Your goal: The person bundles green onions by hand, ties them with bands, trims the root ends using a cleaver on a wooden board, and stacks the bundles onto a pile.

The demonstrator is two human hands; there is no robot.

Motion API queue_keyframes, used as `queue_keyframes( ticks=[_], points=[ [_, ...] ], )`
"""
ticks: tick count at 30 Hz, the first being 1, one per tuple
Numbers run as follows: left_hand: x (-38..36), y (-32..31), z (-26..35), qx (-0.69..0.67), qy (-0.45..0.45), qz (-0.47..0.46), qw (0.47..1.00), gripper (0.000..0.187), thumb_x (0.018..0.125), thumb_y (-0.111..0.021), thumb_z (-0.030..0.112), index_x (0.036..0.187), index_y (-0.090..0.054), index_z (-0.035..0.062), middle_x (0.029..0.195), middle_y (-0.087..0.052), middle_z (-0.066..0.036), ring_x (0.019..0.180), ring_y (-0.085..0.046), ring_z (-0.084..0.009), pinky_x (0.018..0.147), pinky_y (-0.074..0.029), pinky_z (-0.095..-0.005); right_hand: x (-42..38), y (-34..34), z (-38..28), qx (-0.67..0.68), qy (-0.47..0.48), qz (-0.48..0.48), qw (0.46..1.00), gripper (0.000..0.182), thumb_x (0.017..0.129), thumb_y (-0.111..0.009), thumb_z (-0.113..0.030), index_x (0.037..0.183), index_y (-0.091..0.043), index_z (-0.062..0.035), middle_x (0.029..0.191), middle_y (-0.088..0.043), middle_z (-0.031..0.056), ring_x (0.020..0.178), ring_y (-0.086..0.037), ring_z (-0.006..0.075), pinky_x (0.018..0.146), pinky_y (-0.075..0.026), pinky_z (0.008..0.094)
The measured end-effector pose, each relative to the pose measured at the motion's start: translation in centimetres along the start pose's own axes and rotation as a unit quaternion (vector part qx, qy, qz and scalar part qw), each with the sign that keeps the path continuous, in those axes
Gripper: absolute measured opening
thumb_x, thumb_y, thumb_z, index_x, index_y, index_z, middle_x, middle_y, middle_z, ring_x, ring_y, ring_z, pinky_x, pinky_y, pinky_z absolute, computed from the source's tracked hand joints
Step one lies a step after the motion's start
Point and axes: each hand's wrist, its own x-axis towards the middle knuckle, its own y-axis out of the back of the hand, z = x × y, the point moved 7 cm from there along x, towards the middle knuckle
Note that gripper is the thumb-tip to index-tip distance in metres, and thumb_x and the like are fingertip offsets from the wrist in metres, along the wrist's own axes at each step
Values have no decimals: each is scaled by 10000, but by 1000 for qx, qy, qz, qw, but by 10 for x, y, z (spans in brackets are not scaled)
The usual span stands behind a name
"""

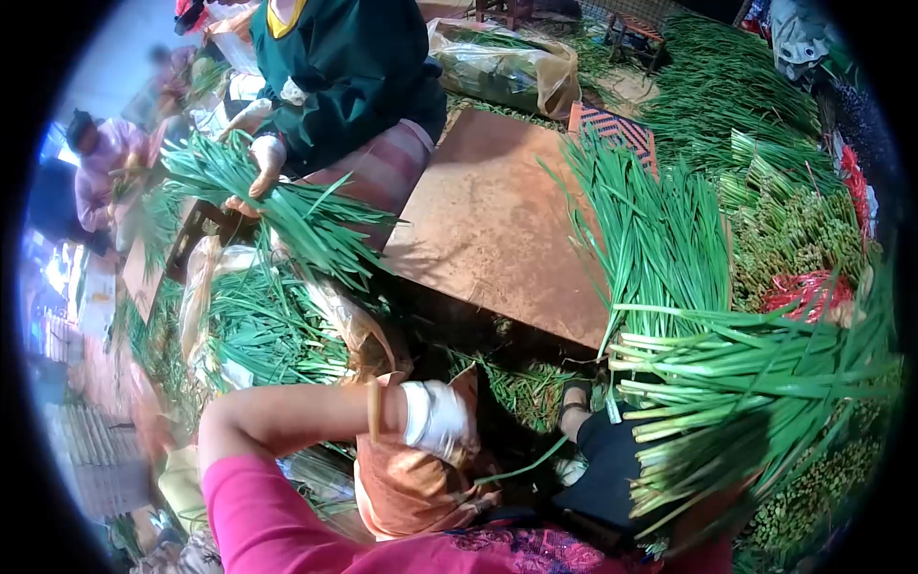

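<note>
My left hand (440, 419), in a white glove, is bent in front of my chest with its fingers curled. A single green leaf (526, 465) runs from just below these fingers toward my leg; what they grip is hidden. On the right, a large bunch of garlic chives (736, 383) is held up, its pale stem ends to the left and its leaves to the right. My right hand (843, 313) is mostly hidden by that bunch; only a bit of skin shows at its far edge. An orange-brown cloth (406, 488) lies over my lap.
A brown board (507, 206) lies ahead, with more chives (655, 239) along its right edge. Opposite, a person in a dark green top (354, 86) holds another bunch (306, 215) over a plastic bag (359, 320). Piled chives (727, 86) and red string (808, 295) are at right.
</note>
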Motion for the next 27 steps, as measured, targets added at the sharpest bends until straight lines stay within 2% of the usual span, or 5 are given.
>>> queue_keyframes(
  ticks=[8, 12, 14, 21, 27],
  points=[
    [-7, 144, -126, 273, 364, 398, 797, 557, 791, -585, 296, 1277, -438, 67, 1307, -438, -148, 1234, -365, -356, 1019, -289, -452, -5, -13, -11, 13, 27, -24, 999, 470, 876, -496, -311, 1222, -454, 4, 1036, -570, 129, 907, -583, 219, 783, -541, 355],
    [92, 28, -54, 184, 139, 16, 973, 332, 784, -585, 320, 1008, -644, 83, 976, -633, -133, 929, -587, -328, 828, -453, -448, -15, -4, -16, 22, 31, -10, 999, 471, 877, -495, -310, 1224, -449, 5, 1035, -568, 129, 910, -579, 222, 788, -540, 358],
    [83, 66, -30, 122, 49, 249, 960, 230, 785, -580, 300, 862, -680, 108, 824, -654, -104, 794, -614, -315, 727, -490, -421, -14, -1, -18, 22, 36, -4, 999, 472, 878, -494, -310, 1225, -447, 6, 1035, -566, 129, 912, -577, 224, 791, -539, 360],
    [138, 106, -93, 45, 377, 241, 893, 974, 718, -639, 545, 1419, -167, 62, 1021, -626, -189, 938, -607, -344, 807, -481, -392, 10, 6, -53, 49, 82, -10, 995, 475, 879, -493, -308, 1229, -439, 9, 1033, -562, 129, 917, -571, 229, 800, -536, 365],
    [172, 85, -144, -181, 392, 231, 872, 770, 783, -582, 155, 1434, -172, 145, 899, -638, -183, 785, -628, -286, 681, -495, -365, 9, 6, -66, 64, 94, -26, 993, 478, 881, -492, -307, 1233, -432, 11, 1032, -558, 129, 922, -565, 233, 807, -534, 369]
  ],
)
